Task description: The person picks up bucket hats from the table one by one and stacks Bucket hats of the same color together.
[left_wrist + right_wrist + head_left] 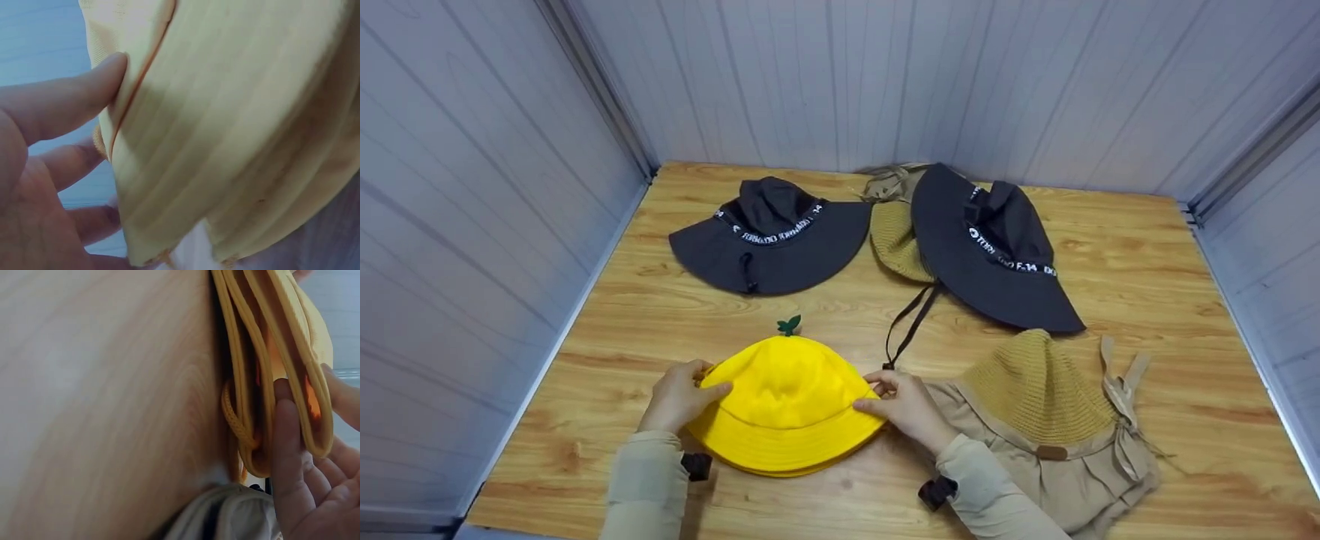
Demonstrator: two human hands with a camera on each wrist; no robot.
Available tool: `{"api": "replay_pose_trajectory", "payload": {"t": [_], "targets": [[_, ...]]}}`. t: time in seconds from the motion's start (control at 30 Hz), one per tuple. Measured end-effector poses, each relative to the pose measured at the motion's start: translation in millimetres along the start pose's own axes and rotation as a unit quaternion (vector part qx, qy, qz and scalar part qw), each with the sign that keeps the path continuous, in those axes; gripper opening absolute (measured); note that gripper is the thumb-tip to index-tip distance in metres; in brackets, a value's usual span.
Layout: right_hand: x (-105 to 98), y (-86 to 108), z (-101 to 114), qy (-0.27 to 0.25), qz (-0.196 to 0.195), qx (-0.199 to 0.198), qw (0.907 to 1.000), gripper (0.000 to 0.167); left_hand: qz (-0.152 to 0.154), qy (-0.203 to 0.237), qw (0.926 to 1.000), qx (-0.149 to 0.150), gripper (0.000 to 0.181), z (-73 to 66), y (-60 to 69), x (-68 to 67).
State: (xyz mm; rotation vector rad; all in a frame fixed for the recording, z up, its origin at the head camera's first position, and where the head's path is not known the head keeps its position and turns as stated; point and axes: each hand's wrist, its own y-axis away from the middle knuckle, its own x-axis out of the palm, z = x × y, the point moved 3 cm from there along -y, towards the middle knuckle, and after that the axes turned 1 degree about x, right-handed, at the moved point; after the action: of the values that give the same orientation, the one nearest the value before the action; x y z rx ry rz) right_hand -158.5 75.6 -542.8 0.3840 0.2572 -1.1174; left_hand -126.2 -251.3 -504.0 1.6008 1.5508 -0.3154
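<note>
A yellow bucket hat with a green sprout on its top is held between both hands near the front of the table. The left hand pinches its left side, thumb on the front; in the left wrist view the thumb presses the cloth beside a seam. On the right side, the right hand grips the hat with the thumb in front. Seen by the right wrist, two folded yellow brims lie one against the other, with a finger of the right hand between them and a yellow cord hanging.
Two dark hats with lettered bands, one at the back left and one at the back right, lie on the wooden table. The right one overlaps a straw hat. Another straw hat with beige cloth lies beside the right hand. Pale walls enclose the table.
</note>
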Motion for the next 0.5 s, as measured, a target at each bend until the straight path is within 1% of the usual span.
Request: {"api": "replay_pose_trajectory", "payload": {"t": [0.13,0.23,0.3,0.4,0.5], "targets": [[1.6,0.3,-1.4,0.022,0.004,0.011,0.9997,0.043,0.016,-0.011,0.9998,0.006,0.058,1.8,-2.0,1.7],[2.6,0.2,-1.4,0.039,0.004,0.012,0.9992,0.042,0.019,-0.016,0.9997,-0.001,0.060,3.5,-3.0,2.7],[3.6,0.2,-1.3,0.042,0.005,0.009,0.9990,0.041,0.017,-0.019,0.9997,-0.005,0.060,4.1,-3.3,3.0],[5.8,0.2,-1.4,0.031,0.011,0.011,0.9994,0.043,0.010,-0.029,0.9995,-0.007,0.060,4.8,-4.1,2.8],[7.8,0.2,-1.4,0.004,0.021,0.020,0.9996,0.048,0.000,-0.043,0.9991,-0.004,0.058,4.7,-5.5,2.0]]}}
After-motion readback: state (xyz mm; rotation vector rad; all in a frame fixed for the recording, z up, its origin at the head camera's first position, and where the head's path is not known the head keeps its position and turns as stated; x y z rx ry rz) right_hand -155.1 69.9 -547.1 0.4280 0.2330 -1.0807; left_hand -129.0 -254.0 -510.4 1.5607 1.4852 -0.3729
